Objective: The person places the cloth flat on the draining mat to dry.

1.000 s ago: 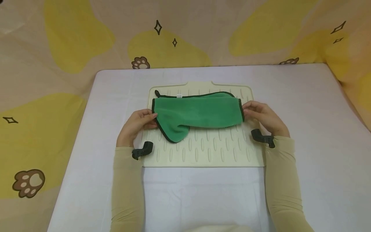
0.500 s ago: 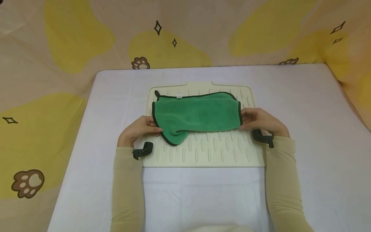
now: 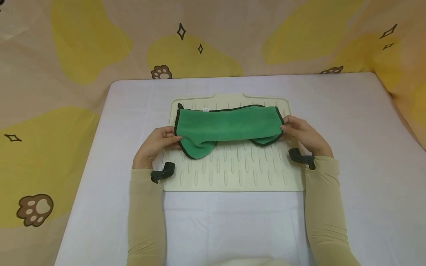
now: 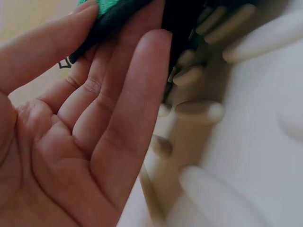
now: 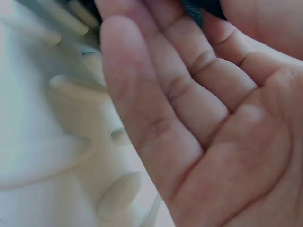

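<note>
A green cloth (image 3: pixel 229 123) with dark edging stretches between both hands above a cream ridged mat (image 3: pixel 239 173). The left hand (image 3: pixel 158 143) pinches its left edge between thumb and fingers; in the left wrist view the thumb presses the dark border (image 4: pixel 106 29). At the opposite edge the right hand (image 3: pixel 306 136) pinches the cloth, thumb on top. Only a bit of dark trim (image 5: pixel 206 7) shows in the right wrist view. The cloth is folded over, with a rounded flap hanging low at the left and a smaller one at the right.
The mat lies on a white-covered table (image 3: pixel 233 221). A yellow and beige patterned curtain (image 3: pixel 213 40) rises behind the table and down its left side. Black wrist mounts (image 3: pixel 163 172) sit at both sleeve cuffs.
Both hands first came slightly toward the body with the cloth, then moved back away. The cloth's right edge has lifted outward, and a lower layer now shows beneath it at the right.
</note>
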`<state>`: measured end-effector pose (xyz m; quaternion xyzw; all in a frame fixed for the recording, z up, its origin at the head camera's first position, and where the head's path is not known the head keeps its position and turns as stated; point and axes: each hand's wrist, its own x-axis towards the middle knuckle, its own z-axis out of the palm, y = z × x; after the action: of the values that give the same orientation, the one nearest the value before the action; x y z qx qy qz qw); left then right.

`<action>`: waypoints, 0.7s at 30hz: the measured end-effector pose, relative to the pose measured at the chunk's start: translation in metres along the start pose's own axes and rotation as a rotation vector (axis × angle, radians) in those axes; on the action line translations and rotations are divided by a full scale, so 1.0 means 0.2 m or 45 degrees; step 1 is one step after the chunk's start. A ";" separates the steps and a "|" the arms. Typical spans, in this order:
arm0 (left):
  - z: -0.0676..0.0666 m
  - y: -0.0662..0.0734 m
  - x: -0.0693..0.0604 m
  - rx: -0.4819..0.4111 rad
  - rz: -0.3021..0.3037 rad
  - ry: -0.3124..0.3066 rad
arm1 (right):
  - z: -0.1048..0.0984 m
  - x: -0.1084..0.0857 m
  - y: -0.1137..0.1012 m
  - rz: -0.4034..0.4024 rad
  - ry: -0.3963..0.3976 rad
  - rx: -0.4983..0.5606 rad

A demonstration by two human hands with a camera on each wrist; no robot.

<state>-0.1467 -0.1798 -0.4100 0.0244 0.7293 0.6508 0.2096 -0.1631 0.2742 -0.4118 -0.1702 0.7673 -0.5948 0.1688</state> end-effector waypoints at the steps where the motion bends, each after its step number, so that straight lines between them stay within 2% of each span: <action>1: 0.00 0.00 0.00 -0.001 0.002 0.005 | 0.00 0.00 0.00 -0.007 0.015 0.009; 8: 0.00 0.01 -0.01 -0.001 0.018 0.029 | 0.01 0.00 -0.01 0.012 0.109 0.062; 12: 0.00 0.00 -0.01 0.026 -0.019 0.030 | 0.01 0.00 -0.02 0.053 0.106 0.058; 16: 0.00 0.00 0.00 0.060 -0.065 0.027 | 0.00 -0.01 -0.01 0.137 0.038 -0.037; 19: 0.01 0.00 0.00 0.090 -0.066 0.021 | -0.01 -0.02 -0.01 0.237 -0.052 -0.112; 21: 0.01 0.00 0.00 0.111 -0.066 0.011 | -0.01 -0.02 -0.01 0.267 -0.122 -0.144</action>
<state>-0.1459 -0.1788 -0.4097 0.0119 0.7584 0.6128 0.2219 -0.1600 0.2777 -0.4084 -0.1264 0.8042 -0.5209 0.2568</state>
